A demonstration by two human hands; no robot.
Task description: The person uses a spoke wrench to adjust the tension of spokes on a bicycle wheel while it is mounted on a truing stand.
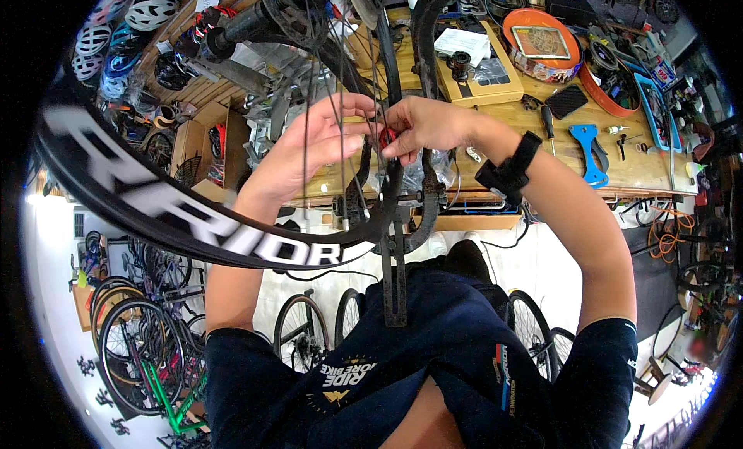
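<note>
A bicycle wheel with a black, white-lettered rim (166,209) stands in a dark metal truing stand (395,298) in front of me. My right hand (433,124) pinches a small red spoke wrench (386,142) between thumb and fingers, close against the rim; the fingers partly cover it. Behind several thin spokes is my left hand (309,143), its fingers spread toward the red wrench and its thumb apart from them. Whether its fingertips touch a spoke I cannot make out.
On the wooden bench (511,166) lie a yellow-brown box (503,81), an orange round tin (534,23), a screwdriver (548,128), a black rectangular object (568,102) and a blue plastic tool (590,159). Helmets (151,14) hang at far left. Bicycles (143,356) stand behind on the left.
</note>
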